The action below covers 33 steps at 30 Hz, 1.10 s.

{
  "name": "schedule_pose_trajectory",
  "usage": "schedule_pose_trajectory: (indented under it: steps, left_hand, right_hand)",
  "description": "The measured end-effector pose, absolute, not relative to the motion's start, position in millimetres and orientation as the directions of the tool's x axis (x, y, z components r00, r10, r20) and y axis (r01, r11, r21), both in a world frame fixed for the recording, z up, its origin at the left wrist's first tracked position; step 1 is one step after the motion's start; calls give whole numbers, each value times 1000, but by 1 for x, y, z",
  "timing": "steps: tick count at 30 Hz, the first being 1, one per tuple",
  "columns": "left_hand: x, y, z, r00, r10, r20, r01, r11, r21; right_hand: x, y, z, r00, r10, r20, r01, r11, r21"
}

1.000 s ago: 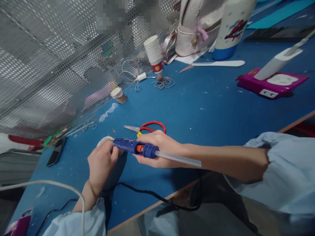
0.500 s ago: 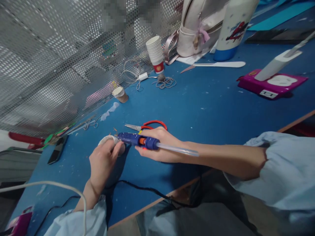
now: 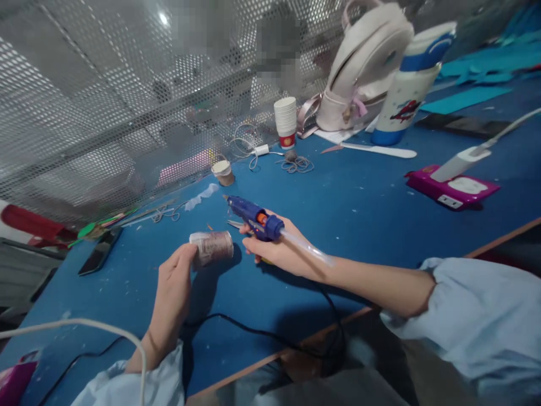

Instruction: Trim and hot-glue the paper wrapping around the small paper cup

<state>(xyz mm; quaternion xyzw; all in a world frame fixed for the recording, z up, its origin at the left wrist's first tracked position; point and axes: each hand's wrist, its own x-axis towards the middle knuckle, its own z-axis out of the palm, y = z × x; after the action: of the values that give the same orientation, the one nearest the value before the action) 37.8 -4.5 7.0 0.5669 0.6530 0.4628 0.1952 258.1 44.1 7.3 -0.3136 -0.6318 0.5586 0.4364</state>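
Note:
My left hand (image 3: 176,279) pinches a small paper cup (image 3: 214,247) by one end, holding it on its side just above the blue table (image 3: 270,304). The cup has a brownish printed wall and a whitish covering toward the end I grip. In my right hand (image 3: 279,242) is a blue glue gun (image 3: 249,213), its nozzle pointing up and left, apart from the cup. A clear glue stick (image 3: 308,248) sticks out of its back. Behind that hand, the blades of the scissors (image 3: 235,224) show; their handles are hidden.
A small covered cup (image 3: 224,173), a stack of paper cups (image 3: 286,121) and coiled string (image 3: 298,163) stand along the mesh screen (image 3: 139,124). A backpack (image 3: 363,73), bottle (image 3: 401,101), white knife (image 3: 380,150) and magenta power strip (image 3: 454,189) are right; a phone (image 3: 100,252) is left.
The glue gun has moved up and away from the cup, its nozzle now raised. My left hand has turned the cup so its side shows. The view has tilted up slightly.

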Motion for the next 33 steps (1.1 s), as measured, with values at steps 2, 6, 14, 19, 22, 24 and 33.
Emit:
schedule_pose_trajectory:
  steps: [2, 6, 14, 19, 22, 24, 33]
  left_hand:
    - [44, -8, 7, -271, 923, 274, 522, -98, 847]
    - [55, -15, 10, -270, 922, 278, 507, -109, 855]
    - [61, -19, 9, -250, 932, 263, 512, -103, 853]
    - [66, -22, 4, -196, 951, 240, 502, -113, 858]
    - [69, -23, 0, -172, 955, 240, 494, -127, 860]
    - [69, -24, -1, -159, 950, 270, 517, -153, 842]
    - [68, -26, 1, -117, 917, 381, 624, -230, 747]
  right_hand:
    - [252, 43, 13, -401, 855, 328, -77, 326, -942]
    - [239, 42, 17, -397, 770, 500, -78, 514, -854]
    - [228, 42, -2, -406, 734, 544, 5, 597, -802]
    - [228, 41, -11, -393, 724, 567, 47, 631, -774]
    - [227, 42, -16, -376, 745, 550, 55, 611, -790]
    - [227, 42, -17, -378, 753, 538, 46, 596, -802]
    - [226, 39, -11, -345, 828, 442, 71, 493, -867]
